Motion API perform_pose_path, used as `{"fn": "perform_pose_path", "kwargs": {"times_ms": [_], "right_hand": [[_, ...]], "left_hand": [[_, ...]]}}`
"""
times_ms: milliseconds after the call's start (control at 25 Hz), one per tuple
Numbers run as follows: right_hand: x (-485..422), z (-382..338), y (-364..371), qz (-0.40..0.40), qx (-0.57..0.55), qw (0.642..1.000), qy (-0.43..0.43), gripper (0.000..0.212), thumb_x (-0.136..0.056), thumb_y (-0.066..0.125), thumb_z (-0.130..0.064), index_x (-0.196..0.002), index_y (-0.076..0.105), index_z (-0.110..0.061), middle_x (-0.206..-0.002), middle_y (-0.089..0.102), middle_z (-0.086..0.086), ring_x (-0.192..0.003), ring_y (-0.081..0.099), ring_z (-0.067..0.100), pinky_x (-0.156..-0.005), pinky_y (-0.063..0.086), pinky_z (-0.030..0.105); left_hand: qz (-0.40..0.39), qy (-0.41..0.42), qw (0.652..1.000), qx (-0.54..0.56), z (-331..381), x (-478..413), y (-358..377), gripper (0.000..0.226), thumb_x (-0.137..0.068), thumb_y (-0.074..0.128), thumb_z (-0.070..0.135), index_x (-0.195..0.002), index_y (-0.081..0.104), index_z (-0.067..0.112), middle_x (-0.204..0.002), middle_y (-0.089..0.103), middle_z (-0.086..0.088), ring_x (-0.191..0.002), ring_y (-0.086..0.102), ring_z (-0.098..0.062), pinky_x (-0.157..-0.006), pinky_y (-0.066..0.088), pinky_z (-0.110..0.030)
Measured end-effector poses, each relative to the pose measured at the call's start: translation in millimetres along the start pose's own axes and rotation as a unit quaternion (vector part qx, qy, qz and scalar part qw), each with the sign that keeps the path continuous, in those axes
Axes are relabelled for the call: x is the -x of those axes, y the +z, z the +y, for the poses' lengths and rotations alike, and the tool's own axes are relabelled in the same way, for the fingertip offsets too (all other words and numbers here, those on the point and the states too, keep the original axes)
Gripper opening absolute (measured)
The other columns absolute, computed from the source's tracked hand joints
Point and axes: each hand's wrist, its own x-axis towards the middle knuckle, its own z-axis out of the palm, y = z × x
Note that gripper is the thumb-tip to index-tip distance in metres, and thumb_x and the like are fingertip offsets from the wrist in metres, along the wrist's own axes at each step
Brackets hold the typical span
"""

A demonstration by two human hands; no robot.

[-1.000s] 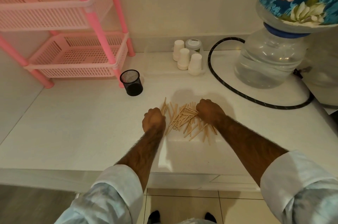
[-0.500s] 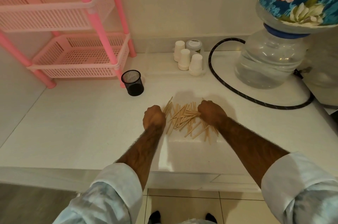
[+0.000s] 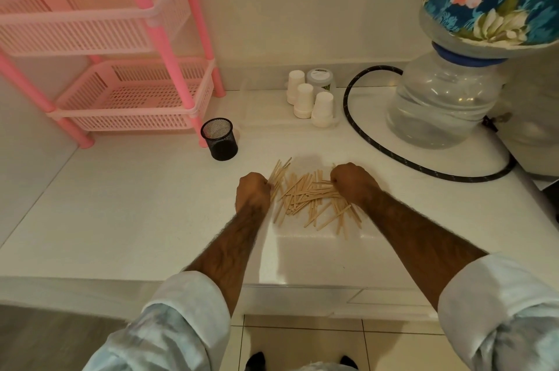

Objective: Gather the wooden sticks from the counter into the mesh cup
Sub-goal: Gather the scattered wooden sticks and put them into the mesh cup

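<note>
A loose pile of flat wooden sticks (image 3: pixel 308 198) lies on the white counter (image 3: pixel 136 219) between my two hands. My left hand (image 3: pixel 252 192) is curled at the pile's left edge and grips a few sticks that fan out beyond its knuckles. My right hand (image 3: pixel 352 181) is curled over the pile's right side, fingers on the sticks; I cannot see how many it holds. The black mesh cup (image 3: pixel 220 139) stands upright and looks empty, up and to the left of the pile, apart from both hands.
A pink plastic rack (image 3: pixel 127 98) stands at the back left, its leg just behind the cup. Three upturned paper cups (image 3: pixel 311 101) and a jar sit at the back. A black hose (image 3: pixel 393 155) loops round a water bottle (image 3: pixel 438 104) on the right.
Both hands have stayed at the pile's sides. The sticks under them have been drawn a little closer together, and the left hand's sticks stand out more.
</note>
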Motion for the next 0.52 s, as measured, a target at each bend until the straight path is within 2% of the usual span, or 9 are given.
{"fn": "perform_pose_path", "kwargs": {"times_ms": [160, 320, 400, 520], "right_hand": [[-1.9, 0.3, -6.6, 0.008, -0.047, 0.999, 0.016, 0.021, -0.092, 0.052, -0.007, -0.097, 0.073, -0.01, -0.096, 0.071, 0.007, -0.086, 0.067, 0.023, -0.079, 0.056, 0.034], [-8.6, -5.3, -11.2, 0.02, -0.107, 0.994, 0.032, 0.018, -0.092, 0.056, -0.008, -0.097, 0.073, -0.007, -0.096, 0.071, 0.01, -0.086, 0.066, 0.025, -0.074, 0.054, 0.033], [-11.5, -9.3, -13.9, 0.029, -0.119, 0.992, 0.029, 0.017, -0.091, 0.057, -0.009, -0.097, 0.073, -0.007, -0.098, 0.07, 0.01, -0.09, 0.066, 0.026, -0.077, 0.054, 0.034], [-12.5, -14.2, -16.3, 0.026, -0.119, 0.992, 0.025, 0.018, -0.091, 0.056, -0.008, -0.097, 0.073, -0.009, -0.1, 0.069, 0.009, -0.09, 0.065, 0.025, -0.077, 0.053, 0.034]], "left_hand": [[-0.007, 0.007, 1.0, 0.025, 0.7, -3.9, -3.2, 0.016, -0.095, 0.064, 0.021, -0.095, 0.075, 0.009, -0.092, 0.069, -0.003, -0.078, 0.062, -0.016, -0.068, 0.049, -0.03], [0.004, -0.004, 0.997, 0.075, 0.8, -9.3, -9.2, 0.011, -0.092, 0.067, 0.013, -0.087, 0.074, 0.006, -0.092, 0.071, -0.008, -0.082, 0.066, -0.021, -0.077, 0.06, -0.041], [0.012, -0.008, 0.994, 0.108, -0.2, -10.9, -12.8, 0.01, -0.089, 0.069, 0.009, -0.096, 0.075, 0.004, -0.098, 0.072, -0.011, -0.09, 0.069, -0.027, -0.08, 0.061, -0.045], [0.011, -0.015, 0.99, 0.14, -0.8, -10.1, -18.6, 0.025, -0.087, 0.071, 0.009, -0.112, 0.071, 0.006, -0.108, 0.071, -0.014, -0.096, 0.069, -0.031, -0.084, 0.06, -0.046]]}}
